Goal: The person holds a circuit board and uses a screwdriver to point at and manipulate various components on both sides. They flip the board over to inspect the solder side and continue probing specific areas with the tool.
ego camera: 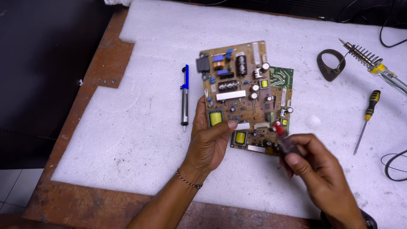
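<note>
A brown circuit board (pixel 241 91) crowded with capacitors, yellow transformers and a black coil lies on white foam, overlapping a green board (pixel 281 76) beneath it. My left hand (pixel 210 142) grips the brown board's near left edge, thumb resting on its top face by a yellow transformer. My right hand (pixel 316 169) pinches a small dark tool with a red tip (pixel 282 135), blurred, its tip touching the board's near right corner.
A blue and silver desoldering pump (pixel 185 94) lies left of the board. To the right are a soldering iron stand with a coil (pixel 361 53), a dark ring-shaped base (pixel 330 63), a yellow-black screwdriver (pixel 367 120) and black cables (pixel 392 165). The foam sheet (pixel 140 135) covers a worn wooden table (pixel 85 203).
</note>
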